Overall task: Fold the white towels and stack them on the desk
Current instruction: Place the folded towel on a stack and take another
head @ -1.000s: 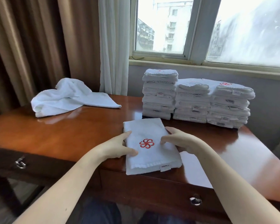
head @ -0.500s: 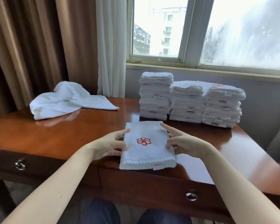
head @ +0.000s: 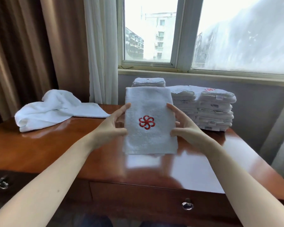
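Reddish-brown wood gleams along the front of the desk (head: 47, 153), and above its near half a person holds a folded white towel (head: 150, 140) clear of the surface, red emblem facing the camera. The left hand (head: 112, 126) and right hand (head: 185, 128) clasp its two long sides, each with the thumb pressed on the front face, the forefinger stretched up along the edge and the other fingers behind. The forearms reach in level from either side.

At the back of the desk stand the stacks of folded towels (head: 215, 108). The step looks to be the carry there. It would go best with the layers kept pinched so the fold cannot open, and the towel laid flat, edges squared to the pile beneath.

On the desk's far left lies an unfolded towel (head: 56, 108), apparently next. Beyond the desk is the window (head: 154, 30).
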The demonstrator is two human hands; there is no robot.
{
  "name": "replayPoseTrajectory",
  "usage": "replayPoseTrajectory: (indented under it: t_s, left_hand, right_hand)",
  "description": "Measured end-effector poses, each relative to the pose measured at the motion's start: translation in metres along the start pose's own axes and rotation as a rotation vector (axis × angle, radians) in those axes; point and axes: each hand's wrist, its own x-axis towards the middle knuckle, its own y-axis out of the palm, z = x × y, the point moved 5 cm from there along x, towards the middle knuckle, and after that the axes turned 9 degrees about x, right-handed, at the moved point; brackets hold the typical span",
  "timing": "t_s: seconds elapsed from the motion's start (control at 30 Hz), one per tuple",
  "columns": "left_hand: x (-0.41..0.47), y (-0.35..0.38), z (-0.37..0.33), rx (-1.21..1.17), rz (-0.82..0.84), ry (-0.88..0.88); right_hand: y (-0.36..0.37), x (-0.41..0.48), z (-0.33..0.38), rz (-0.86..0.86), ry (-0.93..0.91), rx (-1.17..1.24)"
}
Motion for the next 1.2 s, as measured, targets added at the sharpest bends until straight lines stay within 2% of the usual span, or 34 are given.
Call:
replayPoseTrajectory:
  t_s: [0.27, 0.57, 0.77, 1.03, 1.13, 1.2]
  left_hand:
    - [0.083, 0.005, -0.062, 0.061, 0.027, 0.131]
    - [0.208, 0.012, -0.107, 0.166, 0.131, 0.156]
    - [0.277, 0.013, -0.113, 0.128, 0.162, 0.146]
    - [0.342, 0.015, -0.083, 0.126, 0.136, 0.057]
    - [0.356, 0.025, -0.065, 0.118, 0.151, -0.024]
    - [0.361, 0.032, -0.056, 0.282, 0.156, -0.067]
  right_hand:
    - [-0.060, 0.021, 0.051, -0.105, -0.150, -0.018]
    - [-0.138, 0.085, 0.094, -0.267, -0.205, 0.013]
    - [-0.179, 0.143, 0.102, -0.344, -0.183, -0.003]
    - [-0.212, 0.204, 0.077, -0.441, -0.146, 0.056]
    - [-0.219, 0.211, 0.060, -0.531, -0.068, 0.009]
    - [-0.223, 0.212, 0.047, -0.578, 0.051, -0.099]
